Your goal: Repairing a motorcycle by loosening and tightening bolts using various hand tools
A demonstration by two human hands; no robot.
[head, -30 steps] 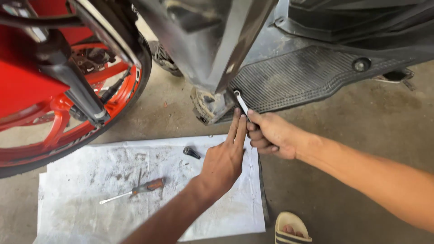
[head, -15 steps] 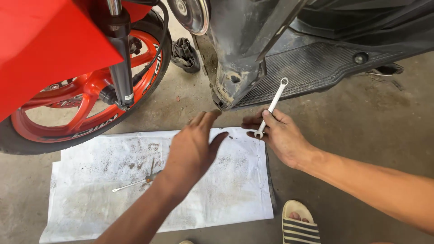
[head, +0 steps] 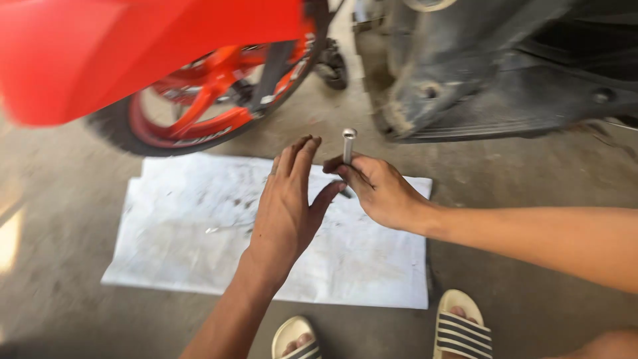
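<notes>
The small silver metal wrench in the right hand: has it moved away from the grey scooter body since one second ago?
Yes. The small silver metal wrench left the grey scooter body; the right hand holds it over the white paper sheet.

The left hand (head: pixel 287 203) is held flat and open, back up, with the 4 fingers stretched together toward the far side and the thumb spread out to the right. Its forearm is seen rising from the near edge, slanted up and to the right. The right hand (head: pixel 379 193) is closed, its fingers curled in a pinch around a thin upright piece, just right of the left thumb. Its forearm is stretched in from the right edge, nearly level. The 2 hands are set close, almost touching.
</notes>
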